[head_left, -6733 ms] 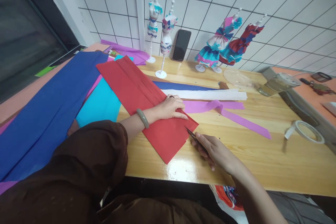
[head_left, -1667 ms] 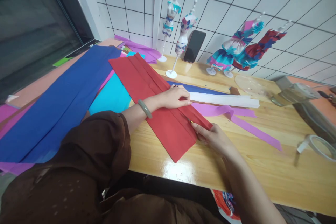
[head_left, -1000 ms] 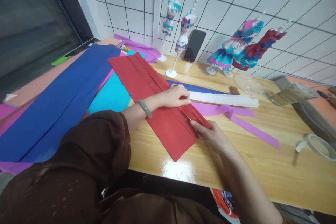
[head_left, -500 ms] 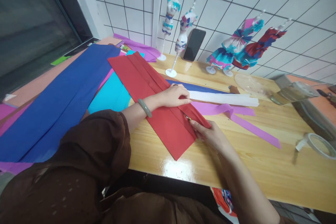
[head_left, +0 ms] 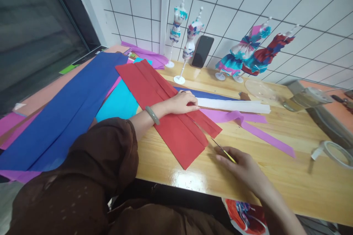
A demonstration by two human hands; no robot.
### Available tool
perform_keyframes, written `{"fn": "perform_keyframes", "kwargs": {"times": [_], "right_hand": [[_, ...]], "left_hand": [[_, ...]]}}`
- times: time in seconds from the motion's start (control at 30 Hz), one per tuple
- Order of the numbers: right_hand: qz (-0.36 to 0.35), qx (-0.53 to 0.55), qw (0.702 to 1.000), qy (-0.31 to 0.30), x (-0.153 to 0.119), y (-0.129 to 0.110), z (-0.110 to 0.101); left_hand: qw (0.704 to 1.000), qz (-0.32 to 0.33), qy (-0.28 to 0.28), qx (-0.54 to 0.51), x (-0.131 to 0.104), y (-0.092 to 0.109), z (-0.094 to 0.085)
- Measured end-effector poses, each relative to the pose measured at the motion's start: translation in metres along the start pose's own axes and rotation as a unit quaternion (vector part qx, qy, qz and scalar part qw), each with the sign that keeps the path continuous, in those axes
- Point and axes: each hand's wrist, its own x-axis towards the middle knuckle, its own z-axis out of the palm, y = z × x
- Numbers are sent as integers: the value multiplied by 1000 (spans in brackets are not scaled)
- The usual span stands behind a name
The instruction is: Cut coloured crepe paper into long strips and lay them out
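Observation:
My left hand (head_left: 184,102), a bangle on its wrist, presses down on the folded red crepe paper (head_left: 176,136) with its fingers curled together. A slit splits the near right end of the paper, so a narrow strip stands apart from the wider part. Just off that end, above the bare wood, my right hand (head_left: 242,167) is closed around a slim yellow-handled craft knife (head_left: 229,155). Its thin dark tip points toward the slit, clear of the paper.
Blue crepe paper (head_left: 71,106) and turquoise paper (head_left: 118,99) lie at left. White (head_left: 234,105) and purple strips (head_left: 267,137) lie beyond my hands. Small dress forms (head_left: 189,40) and a phone (head_left: 202,51) stand by the wall. A tape roll (head_left: 338,154) sits right.
My right hand has drawn the knife out of the red paper, toward me and to the right. The cut end has parted into two pieces. My left hand stays in place.

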Motion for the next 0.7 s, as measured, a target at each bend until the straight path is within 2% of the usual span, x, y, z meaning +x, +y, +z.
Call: {"fn": "perform_keyframes", "kwargs": {"times": [0.07,0.1,0.17,0.23,0.27,0.37,0.47,0.57,0.7], "right_hand": [[-17,-73,996,45,-16,2,9],[-50,-96,993,50,-22,1,17],[-162,-126,978,36,-28,-6,37],[-254,-186,949,28,-25,-15,58],[-278,-228,932,32,-22,-19,67],[-309,-328,892,44,-10,-25,80],[-326,-365,871,42,-6,-23,75],[-342,-380,858,43,-10,-13,59],[-351,-362,863,41,-22,14,35]], "left_hand": [[1000,-3,-6,9,0,-1,0],[1000,-5,-9,14,0,-1,-1],[999,-12,-18,28,0,-1,-2],[999,-22,-27,42,-1,0,-3],[998,-27,-32,49,-1,1,-4],[995,-37,-51,76,-3,1,-7],[990,-48,-74,109,-5,-2,-7],[987,-53,-85,128,-4,-4,-7],[989,-31,-87,116,3,5,-7]]}}
